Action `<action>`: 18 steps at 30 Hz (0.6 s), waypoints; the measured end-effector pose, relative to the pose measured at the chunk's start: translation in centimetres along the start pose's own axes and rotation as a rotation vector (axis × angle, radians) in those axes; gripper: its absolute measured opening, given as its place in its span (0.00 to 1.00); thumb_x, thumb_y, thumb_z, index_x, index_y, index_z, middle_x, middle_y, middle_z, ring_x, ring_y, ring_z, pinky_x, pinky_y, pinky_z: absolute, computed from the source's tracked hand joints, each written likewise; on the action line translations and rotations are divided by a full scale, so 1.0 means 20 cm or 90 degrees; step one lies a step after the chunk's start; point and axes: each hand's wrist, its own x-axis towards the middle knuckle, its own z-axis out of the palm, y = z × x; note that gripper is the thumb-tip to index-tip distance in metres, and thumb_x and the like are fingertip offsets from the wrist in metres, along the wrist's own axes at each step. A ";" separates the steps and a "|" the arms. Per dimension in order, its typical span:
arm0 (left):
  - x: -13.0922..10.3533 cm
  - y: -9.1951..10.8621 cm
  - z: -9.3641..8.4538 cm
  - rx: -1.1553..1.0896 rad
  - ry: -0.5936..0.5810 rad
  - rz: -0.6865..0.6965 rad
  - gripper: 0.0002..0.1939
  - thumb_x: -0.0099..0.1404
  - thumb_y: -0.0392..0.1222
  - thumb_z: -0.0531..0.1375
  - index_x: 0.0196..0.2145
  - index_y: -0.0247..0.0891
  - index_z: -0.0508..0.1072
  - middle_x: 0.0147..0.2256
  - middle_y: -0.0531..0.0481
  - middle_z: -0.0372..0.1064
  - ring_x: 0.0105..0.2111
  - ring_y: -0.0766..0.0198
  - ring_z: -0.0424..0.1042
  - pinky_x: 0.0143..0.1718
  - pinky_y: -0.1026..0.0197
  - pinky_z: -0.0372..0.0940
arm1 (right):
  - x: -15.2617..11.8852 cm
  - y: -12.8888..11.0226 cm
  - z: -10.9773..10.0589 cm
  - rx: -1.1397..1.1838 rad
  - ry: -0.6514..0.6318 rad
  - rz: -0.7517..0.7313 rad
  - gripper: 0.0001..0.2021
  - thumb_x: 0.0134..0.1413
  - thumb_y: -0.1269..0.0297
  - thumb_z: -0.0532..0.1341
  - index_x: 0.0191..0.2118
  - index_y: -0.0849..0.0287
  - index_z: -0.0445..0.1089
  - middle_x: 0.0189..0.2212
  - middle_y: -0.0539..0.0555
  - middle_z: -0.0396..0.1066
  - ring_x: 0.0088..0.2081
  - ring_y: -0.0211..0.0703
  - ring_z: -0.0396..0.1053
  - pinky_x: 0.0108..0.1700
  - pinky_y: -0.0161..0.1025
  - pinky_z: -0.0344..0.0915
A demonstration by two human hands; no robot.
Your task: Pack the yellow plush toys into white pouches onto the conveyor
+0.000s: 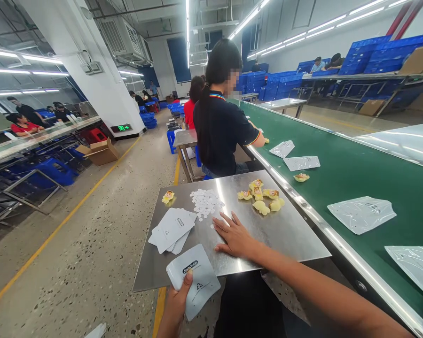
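My left hand (178, 298) grips a printed white pouch (197, 277) near the table's front left corner, thumb on its face. Palm down, my right hand (235, 237) rests on the metal table (275, 239) with its fingers spread. Its fingertips are close to a small white disc (212, 226), just below a heap of similar white discs (206, 203). Left of the heap lies a fanned stack of pouches (174, 230). Several yellow doll-like figures (257, 193) are grouped behind my right hand. One more yellow figure (168, 196) sits at the far left corner.
To the right runs a green conveyor belt (320, 188) with a metal edge, carrying pouches (361, 214) and a yellow figure (301, 177). A co-worker in a dark shirt (220, 131) sits just beyond the table. On the left floor stands an open cardboard box (100, 152).
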 end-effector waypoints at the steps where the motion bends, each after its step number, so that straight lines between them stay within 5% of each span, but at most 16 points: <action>1: -0.01 0.00 0.00 -0.011 -0.005 -0.014 0.23 0.57 0.49 0.64 0.49 0.38 0.70 0.47 0.38 0.73 0.47 0.48 0.72 0.48 0.51 0.67 | -0.05 0.00 0.00 -0.005 0.001 -0.008 0.34 0.57 0.39 0.49 0.60 0.60 0.59 0.63 0.58 0.50 0.65 0.59 0.39 0.63 0.62 0.34; 5: -0.04 0.05 0.05 -0.040 0.014 -0.017 0.22 0.60 0.47 0.62 0.51 0.39 0.67 0.51 0.39 0.69 0.50 0.49 0.70 0.52 0.51 0.65 | -0.10 -0.01 0.00 -0.008 0.005 0.012 0.33 0.59 0.42 0.48 0.61 0.60 0.57 0.63 0.56 0.51 0.65 0.58 0.40 0.63 0.62 0.35; 10: -0.04 0.09 0.09 -0.047 -0.008 -0.022 0.24 0.61 0.48 0.61 0.53 0.40 0.65 0.55 0.40 0.66 0.54 0.49 0.66 0.54 0.52 0.64 | 0.16 -0.02 0.03 0.068 0.063 0.066 0.19 0.62 0.53 0.52 0.55 0.55 0.65 0.59 0.54 0.59 0.62 0.53 0.48 0.62 0.55 0.44; 14: -0.03 0.06 0.07 -0.057 0.013 -0.008 0.26 0.61 0.47 0.60 0.56 0.42 0.62 0.57 0.42 0.63 0.55 0.51 0.64 0.54 0.53 0.64 | 0.30 0.07 0.02 0.122 0.099 0.174 0.12 0.63 0.64 0.52 0.42 0.57 0.72 0.46 0.55 0.69 0.51 0.45 0.62 0.53 0.43 0.57; 18: -0.03 0.02 0.05 -0.024 0.012 -0.008 0.25 0.60 0.50 0.61 0.54 0.43 0.64 0.55 0.42 0.66 0.53 0.51 0.67 0.53 0.55 0.66 | 0.28 0.20 -0.02 0.145 0.096 0.258 0.11 0.60 0.63 0.55 0.46 0.57 0.69 0.42 0.54 0.67 0.43 0.41 0.65 0.43 0.37 0.61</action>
